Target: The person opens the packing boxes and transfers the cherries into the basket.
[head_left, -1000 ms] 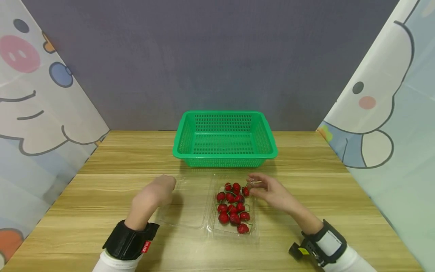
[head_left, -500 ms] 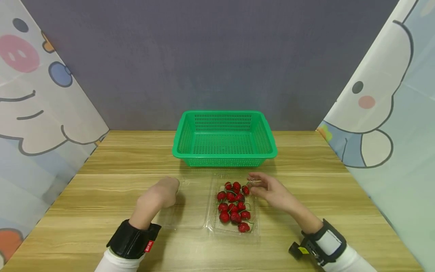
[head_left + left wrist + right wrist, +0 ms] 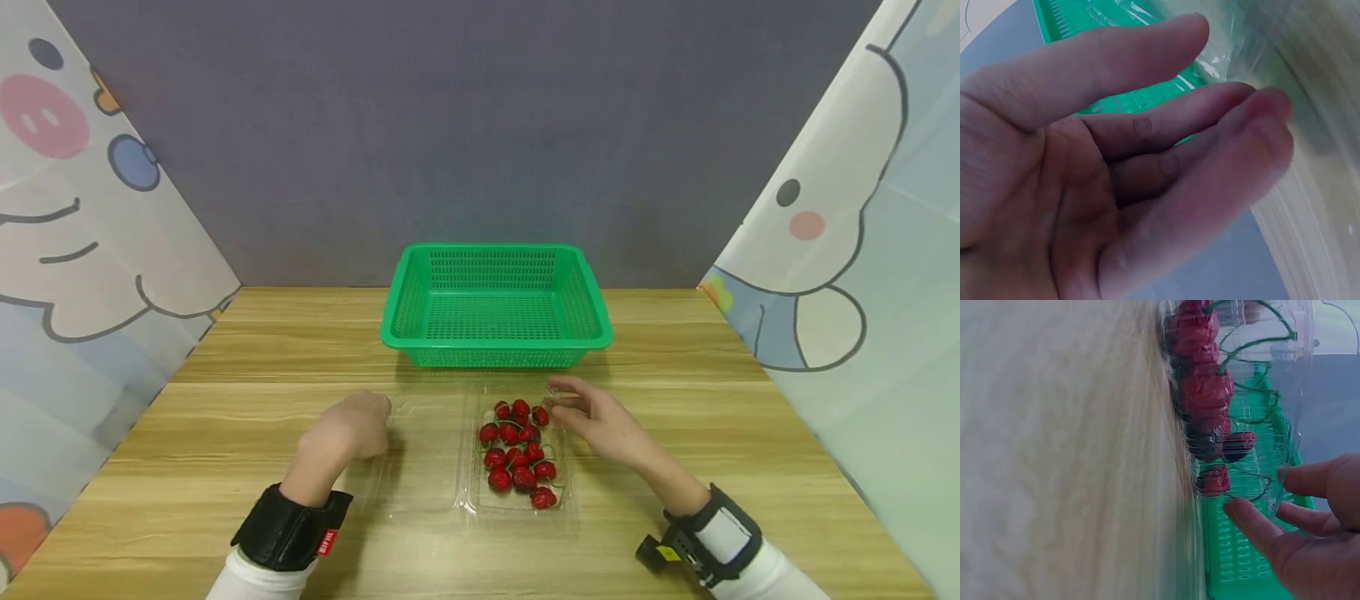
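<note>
In the head view, a hinged clear plastic box lies open flat, with several red cherries (image 3: pixel 517 457) in its right half, the tray (image 3: pixel 491 504). The see-through lid (image 3: pixel 423 454) spreads to the left. My right hand (image 3: pixel 607 421) grips the tray's far right corner; in the right wrist view, thumb (image 3: pixel 1250 519) and fingers meet the clear wall beside the cherries. My left hand (image 3: pixel 348 425) is at the lid's left edge. In the left wrist view its fingers (image 3: pixel 1210 200) bend loosely with a gap between them; whether they touch the lid I cannot tell.
Behind the box stands a green plastic basket (image 3: pixel 495 346) with slotted sides and nothing in it. The wooden table (image 3: pixel 262 400) ends at a grey back panel (image 3: pixel 480 142). Cartoon-printed panels rise at both sides.
The box has turned slightly, its near edge shifting right with the cherries. My left hand has moved a little to the right and slightly back. The right hand has barely moved.
</note>
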The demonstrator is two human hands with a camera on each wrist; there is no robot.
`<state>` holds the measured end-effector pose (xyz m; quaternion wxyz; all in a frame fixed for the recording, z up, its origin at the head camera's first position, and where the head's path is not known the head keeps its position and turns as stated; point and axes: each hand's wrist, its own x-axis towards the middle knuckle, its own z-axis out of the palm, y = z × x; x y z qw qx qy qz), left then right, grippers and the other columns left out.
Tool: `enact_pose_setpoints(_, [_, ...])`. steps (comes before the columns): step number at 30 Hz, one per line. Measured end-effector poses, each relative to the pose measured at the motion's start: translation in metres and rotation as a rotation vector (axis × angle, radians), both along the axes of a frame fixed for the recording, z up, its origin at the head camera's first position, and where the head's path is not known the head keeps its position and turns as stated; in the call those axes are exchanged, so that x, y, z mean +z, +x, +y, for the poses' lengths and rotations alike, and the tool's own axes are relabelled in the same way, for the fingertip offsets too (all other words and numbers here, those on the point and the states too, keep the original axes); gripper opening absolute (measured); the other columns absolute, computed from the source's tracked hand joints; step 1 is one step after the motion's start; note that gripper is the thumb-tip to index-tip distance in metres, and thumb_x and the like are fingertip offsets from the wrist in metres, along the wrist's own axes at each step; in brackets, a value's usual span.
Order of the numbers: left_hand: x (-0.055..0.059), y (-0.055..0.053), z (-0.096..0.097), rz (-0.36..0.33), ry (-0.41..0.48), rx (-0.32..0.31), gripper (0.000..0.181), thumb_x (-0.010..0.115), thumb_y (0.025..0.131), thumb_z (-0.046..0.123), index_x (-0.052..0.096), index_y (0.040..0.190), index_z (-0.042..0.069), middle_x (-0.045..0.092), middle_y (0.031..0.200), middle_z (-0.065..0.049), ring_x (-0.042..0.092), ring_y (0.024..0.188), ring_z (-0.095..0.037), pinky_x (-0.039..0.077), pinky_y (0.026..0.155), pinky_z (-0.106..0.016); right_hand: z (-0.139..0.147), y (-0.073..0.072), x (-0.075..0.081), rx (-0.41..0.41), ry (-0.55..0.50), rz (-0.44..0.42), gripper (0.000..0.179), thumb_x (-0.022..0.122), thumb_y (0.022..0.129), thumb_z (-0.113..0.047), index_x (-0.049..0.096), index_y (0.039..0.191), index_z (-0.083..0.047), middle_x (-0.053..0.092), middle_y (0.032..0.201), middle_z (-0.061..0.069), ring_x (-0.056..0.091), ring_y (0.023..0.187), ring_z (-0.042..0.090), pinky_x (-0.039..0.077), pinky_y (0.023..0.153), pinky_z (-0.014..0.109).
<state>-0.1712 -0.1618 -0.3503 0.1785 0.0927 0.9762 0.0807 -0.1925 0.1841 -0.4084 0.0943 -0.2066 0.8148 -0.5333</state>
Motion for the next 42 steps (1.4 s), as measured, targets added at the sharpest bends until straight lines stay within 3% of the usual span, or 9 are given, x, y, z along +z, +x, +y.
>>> enact_pose_setpoints(3, [0.003, 0.001, -0.002, 0.004, 0.001, 0.016, 0.02, 0.062, 0.084, -0.002, 0.051, 0.072, 0.009, 0.042, 0.069, -0.002, 0.041, 0.062, -0.016, 0.034, 0.052, -0.026, -0.001, -0.001, 0.0, -0.032, 0.026, 0.058, 0.043, 0.058, 0.099, -0.003, 0.045, 0.14, 0.005, 0.048, 0.137, 0.02, 0.051, 0.123, 0.038, 0.046, 0.093, 0.027])
enact_pose_setpoints(7, [0.008, 0.003, -0.001, 0.029, -0.001, 0.01, 0.033, 0.067, 0.088, 0.007, 0.046, 0.064, 0.012, 0.036, 0.063, 0.001, 0.036, 0.057, -0.013, 0.031, 0.049, -0.024, -0.001, -0.001, 0.003, -0.086, 0.088, 0.18, 0.038, 0.063, 0.097, -0.004, 0.053, 0.133, 0.001, 0.053, 0.131, 0.015, 0.053, 0.121, 0.035, 0.048, 0.092, 0.032])
enact_pose_setpoints(13, [0.016, 0.005, 0.007, 0.045, 0.026, -0.009, 0.039, 0.062, 0.086, 0.0, 0.037, 0.059, 0.015, 0.025, 0.06, 0.004, 0.026, 0.054, -0.011, 0.023, 0.048, -0.023, -0.004, 0.002, 0.015, -0.127, 0.225, 0.406, 0.033, 0.072, 0.089, -0.002, 0.063, 0.121, -0.001, 0.059, 0.115, 0.008, 0.057, 0.108, 0.03, 0.049, 0.087, 0.041])
enact_pose_setpoints(17, [0.021, 0.007, 0.012, 0.053, 0.036, -0.023, 0.041, 0.065, 0.087, 0.003, 0.035, 0.06, 0.015, 0.022, 0.062, 0.005, 0.022, 0.056, -0.011, 0.02, 0.05, -0.024, -0.01, 0.005, 0.024, -0.094, 0.281, 0.526, 0.031, 0.076, 0.084, 0.0, 0.067, 0.113, -0.003, 0.063, 0.108, 0.003, 0.061, 0.1, 0.024, 0.049, 0.085, 0.039])
enact_pose_setpoints(21, [0.025, 0.008, 0.017, 0.086, 0.03, -0.048, 0.042, 0.072, 0.085, 0.011, 0.037, 0.061, 0.015, 0.023, 0.064, 0.005, 0.024, 0.058, -0.011, 0.021, 0.051, -0.025, -0.018, 0.01, 0.034, 0.011, 0.33, 0.601, 0.027, 0.079, 0.082, -0.003, 0.069, 0.108, -0.006, 0.066, 0.103, 0.0, 0.065, 0.095, 0.018, 0.051, 0.083, 0.032])
enact_pose_setpoints(26, [0.03, 0.009, 0.023, 0.099, 0.012, -0.074, 0.024, 0.074, 0.086, 0.013, 0.054, 0.072, 0.011, 0.044, 0.068, 0.004, 0.043, 0.062, -0.013, 0.035, 0.054, -0.026, -0.027, 0.015, 0.045, 0.197, 0.409, 0.565, 0.024, 0.079, 0.083, -0.008, 0.069, 0.104, -0.009, 0.066, 0.101, -0.004, 0.065, 0.094, 0.018, 0.049, 0.084, 0.027])
enact_pose_setpoints(32, [0.034, 0.014, 0.033, 0.137, 0.026, -0.162, 0.016, 0.076, 0.086, 0.017, 0.065, 0.093, 0.006, 0.064, 0.091, -0.003, 0.064, 0.085, -0.021, 0.051, 0.071, -0.033, -0.036, 0.018, 0.05, 0.341, 0.519, 0.492, 0.017, 0.077, 0.084, -0.009, 0.07, 0.1, -0.009, 0.063, 0.099, -0.003, 0.063, 0.094, 0.018, 0.048, 0.082, 0.025])
enact_pose_setpoints(37, [0.035, 0.016, 0.045, 0.213, 0.083, -0.239, 0.025, 0.077, 0.086, 0.018, 0.068, 0.106, 0.004, 0.066, 0.107, -0.007, 0.065, 0.1, -0.025, 0.051, 0.082, -0.034, -0.04, 0.017, 0.052, 0.406, 0.554, 0.498, 0.015, 0.076, 0.085, -0.008, 0.071, 0.099, -0.009, 0.064, 0.098, -0.005, 0.064, 0.092, 0.015, 0.048, 0.083, 0.025])
enact_pose_setpoints(42, [0.033, 0.016, 0.058, 0.246, 0.106, -0.307, 0.028, 0.077, 0.087, 0.021, 0.067, 0.11, 0.009, 0.064, 0.109, -0.002, 0.064, 0.1, -0.02, 0.05, 0.08, -0.03, -0.043, 0.014, 0.048, 0.444, 0.553, 0.498, 0.014, 0.077, 0.083, -0.005, 0.072, 0.096, -0.009, 0.065, 0.094, -0.005, 0.065, 0.086, 0.013, 0.048, 0.077, 0.02])
